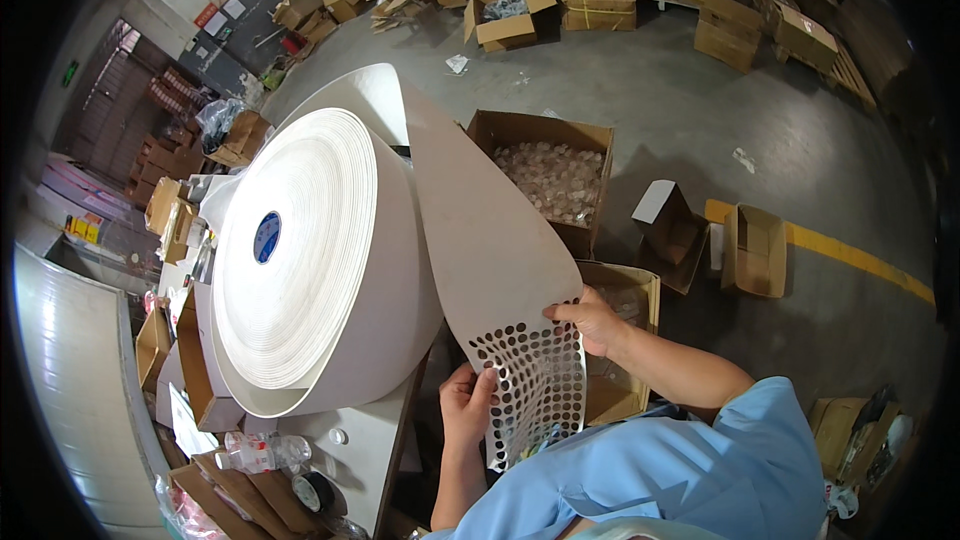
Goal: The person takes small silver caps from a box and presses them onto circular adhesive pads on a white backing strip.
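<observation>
A big roll of thick white sheet (300, 300) stands on its edge on the table to my left, with a blue label at its core. From its top a broad strip (480, 210) of the sheet runs down toward me. The strip's near end is punched with rows of round holes (540, 365) and sags into folds. My left hand (466, 406) pinches the left edge of this perforated end, thumb on top. Higher up, my right hand (590, 320) grips the right edge where the holes begin, its thumb lying over the sheet.
Beyond the strip sits a cardboard box (480, 127) full of small clear round pieces; another open box (645, 390) is beside my right arm. Two small cartons (757, 250) (672, 240) stand on the floor. The table (365, 440) holds a plastic bottle (270, 453) and a tape roll (313, 490).
</observation>
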The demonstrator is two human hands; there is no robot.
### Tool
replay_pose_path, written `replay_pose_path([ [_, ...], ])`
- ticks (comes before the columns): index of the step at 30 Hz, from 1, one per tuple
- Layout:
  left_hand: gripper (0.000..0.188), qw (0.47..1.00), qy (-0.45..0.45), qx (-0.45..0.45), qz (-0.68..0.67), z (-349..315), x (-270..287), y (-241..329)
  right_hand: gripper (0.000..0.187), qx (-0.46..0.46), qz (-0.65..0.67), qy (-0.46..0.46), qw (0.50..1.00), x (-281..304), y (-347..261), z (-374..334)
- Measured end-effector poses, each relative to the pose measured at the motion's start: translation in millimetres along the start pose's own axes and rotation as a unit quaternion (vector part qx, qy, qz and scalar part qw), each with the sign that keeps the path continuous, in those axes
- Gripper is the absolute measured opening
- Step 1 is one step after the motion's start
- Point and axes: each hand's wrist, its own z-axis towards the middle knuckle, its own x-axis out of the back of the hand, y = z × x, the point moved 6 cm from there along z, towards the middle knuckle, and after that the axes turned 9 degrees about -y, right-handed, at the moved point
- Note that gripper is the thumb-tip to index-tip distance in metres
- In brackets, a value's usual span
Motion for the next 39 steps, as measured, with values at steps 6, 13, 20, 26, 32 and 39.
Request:
replay_pose_path([
  [6,0.017,0.999,-0.035,0.011,-0.024,-7.6,-12.8,-0.1,0.035,0.012,-0.003,-0.005,1.000,-0.4,-5.4,-7.3],
  [13,0.021,1.000,0.026,-0.001,0.003,-5.7,3.5,8.6,0.041,-0.074,0.073,-0.137,0.985,-15.2,-11.4,-14.7],
  [20,0.018,1.000,0.008,-0.007,-0.015,-4.1,-5.9,9.4,0.039,0.008,-0.034,-0.065,0.997,-6.7,4.3,-7.8],
  [26,0.016,0.999,-0.018,-0.002,-0.030,-7.8,-15.2,6.0,0.034,0.019,-0.032,-0.030,0.999,-2.1,4.4,-7.0],
  [32,0.017,1.000,0.025,-0.003,-0.018,-9.0,1.7,17.9,0.033,-0.088,0.092,-0.103,0.986,-0.9,2.8,-13.1],
  [39,0.019,0.993,0.066,-0.030,0.092,-3.1,42.5,35.4,0.052,-0.118,0.138,-0.059,0.982,7.7,5.3,-15.1],
])
